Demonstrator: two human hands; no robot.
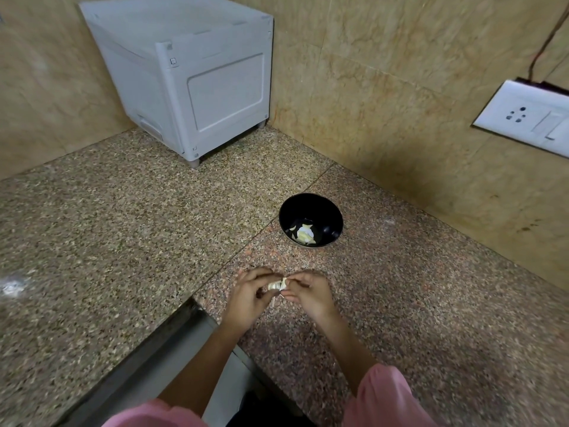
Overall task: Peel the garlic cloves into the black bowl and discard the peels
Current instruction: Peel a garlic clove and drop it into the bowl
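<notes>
– Garlic (277, 286): where is it?
– At the near middle of the speckled stone counter (123, 226), just past the pink sleeves (385, 396), held above the surface between both hands.
– How are the fingers?
– The left hand (251, 298) curls round its left side. The right hand (308, 295) pinches its right end with thumb and forefinger, the other fingers bent.
– And its look?
– Small and pale, with off-white papery skin and a thin strand hanging below. It is too blurred to tell clove from bulb.
– Farther on?
– The black bowl (326, 211) stands apart from the hands, slightly right. Pale yellowish garlic pieces (304, 234) lie in its bottom.
– Beyond that?
– A grey plastic box (191, 81) sits in the far left corner, and a white socket plate (526, 114) is on the right wall.
</notes>
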